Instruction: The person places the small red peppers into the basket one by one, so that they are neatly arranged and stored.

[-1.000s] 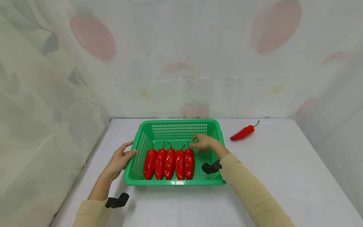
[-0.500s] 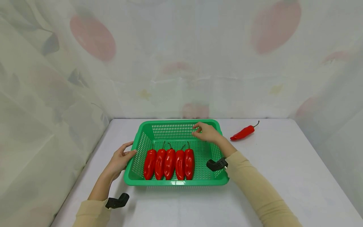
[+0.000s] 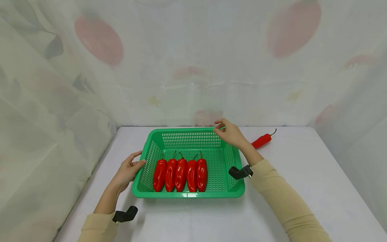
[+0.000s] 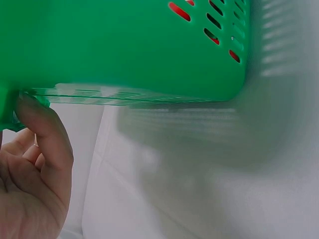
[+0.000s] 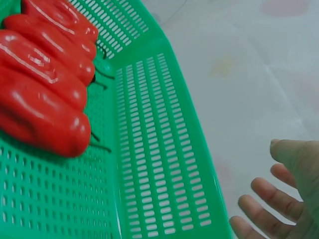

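A green plastic basket (image 3: 193, 195) holds several red chili peppers (image 3: 181, 174) side by side, stems pointing to the back. At its left side my left hand (image 3: 126, 171) grips the rim between thumb and fingers; the left wrist view shows this hand (image 4: 40, 164) at the basket's edge. My right hand (image 3: 231, 133) hovers over the back right corner, fingers loosely bent and holding nothing. In the right wrist view the same hand (image 5: 284, 199) has its fingers apart, beyond the basket wall. One more red chili pepper (image 3: 262, 140) lies on the table, partly hidden by the right arm.
The basket stands on a white table (image 3: 302, 181). Behind and beside the table hangs a pale patterned curtain (image 3: 193, 67). Each wrist carries a black camera mount, such as the right one (image 3: 240, 172).
My right hand has left the rightmost pepper in the basket, rising and moving back and right to the far corner. The left hand and the basket stay where they were.
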